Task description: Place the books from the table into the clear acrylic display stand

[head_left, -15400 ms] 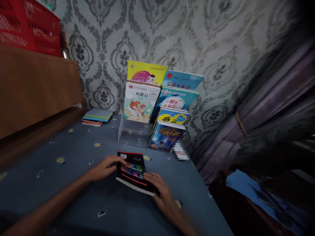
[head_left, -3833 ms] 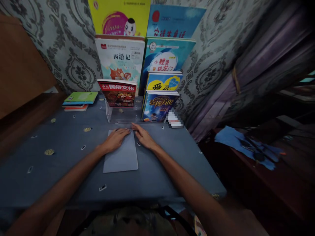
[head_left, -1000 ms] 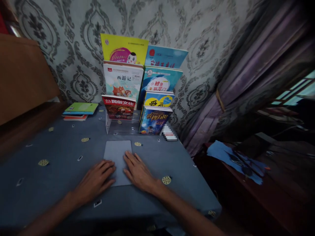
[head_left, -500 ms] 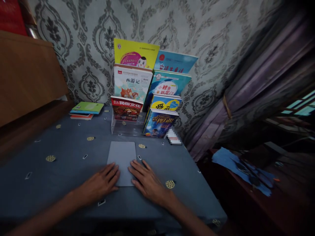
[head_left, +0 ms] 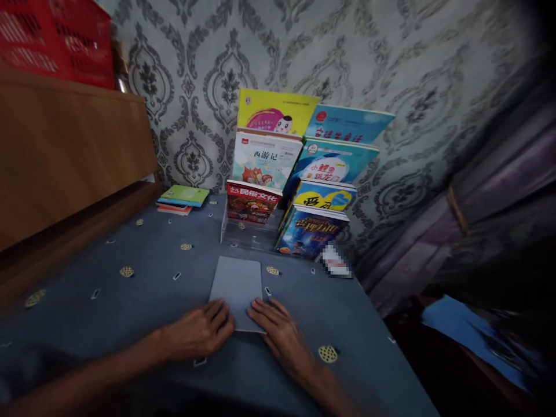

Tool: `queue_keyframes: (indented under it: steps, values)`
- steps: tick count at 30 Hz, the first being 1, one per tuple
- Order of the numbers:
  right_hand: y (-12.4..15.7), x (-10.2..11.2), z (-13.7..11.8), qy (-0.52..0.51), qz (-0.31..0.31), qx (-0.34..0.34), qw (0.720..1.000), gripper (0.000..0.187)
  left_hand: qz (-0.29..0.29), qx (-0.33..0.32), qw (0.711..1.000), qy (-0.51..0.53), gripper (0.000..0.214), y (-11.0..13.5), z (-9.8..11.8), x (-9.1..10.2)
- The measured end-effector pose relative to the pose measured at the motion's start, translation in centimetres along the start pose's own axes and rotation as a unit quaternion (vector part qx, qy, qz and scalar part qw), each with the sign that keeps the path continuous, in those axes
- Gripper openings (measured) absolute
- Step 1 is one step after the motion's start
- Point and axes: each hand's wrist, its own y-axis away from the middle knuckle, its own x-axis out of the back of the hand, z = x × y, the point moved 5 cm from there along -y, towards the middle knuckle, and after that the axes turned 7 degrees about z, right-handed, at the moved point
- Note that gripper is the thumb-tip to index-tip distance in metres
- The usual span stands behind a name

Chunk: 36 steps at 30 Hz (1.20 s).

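Note:
A thin, plain grey notebook (head_left: pixel 238 284) with rounded corners lies on the cloth-covered table in front of me. My left hand (head_left: pixel 202 329) is at its near left corner, with the fingers bent and drawn together over the edge. The left thumb is mostly hidden. Over the right edge, my right hand (head_left: pixel 280 333) rests with its fingers stretched out and slightly apart. Beyond the notebook stands a clear book stand (head_left: pixel 249 236) with children's books in tiers, among them a red-covered book (head_left: pixel 254 202) and a dark blue book (head_left: pixel 310 231).
A small stack of thin books (head_left: pixel 182 197) lies at the table's back left. Beside it stands a wooden cabinet (head_left: pixel 73 156) bearing a red basket (head_left: pixel 82 49). A blurred-out white item (head_left: pixel 335 260) sits right of the stand. A tied curtain (head_left: pixel 417 243) hangs at the right.
The view has turned left, so everything sits farther right in the picture. My left fingers, flatter before, are now more bent at the notebook's corner. The right hand still lies on its right edge.

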Motion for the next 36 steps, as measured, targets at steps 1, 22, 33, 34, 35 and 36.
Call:
queue_keyframes:
  steps: [1,22,33,34,35,36]
  values:
    - [-0.1,-0.1,0.2,-0.002,0.002,0.007,1.000,0.063,0.010,0.010,1.000,0.016,0.024,0.1,-0.2,0.1]
    - [-2.7,2.8,2.1,-0.225,0.146,-0.128,0.955,0.034,0.142,0.303,0.861,0.382,0.031,-1.3,-9.6,-3.6]
    - [-5.3,0.6,2.8,-0.198,0.163,-0.124,0.959,0.042,0.167,0.396,0.799,0.420,0.048,-1.6,-11.1,-2.9]
    - [-5.6,0.4,3.0,-0.199,0.166,-0.131,0.957,0.044,0.169,0.401,0.795,0.421,0.047,-1.6,-11.3,-2.9]
    - [-5.9,0.4,3.2,-0.202,0.169,-0.135,0.955,0.046,0.172,0.406,0.792,0.422,0.046,-1.7,-11.5,-3.0]
    - [-6.3,0.3,3.4,-0.206,0.175,-0.139,0.953,0.049,0.176,0.409,0.789,0.423,0.045,-2.0,-11.7,-3.0]
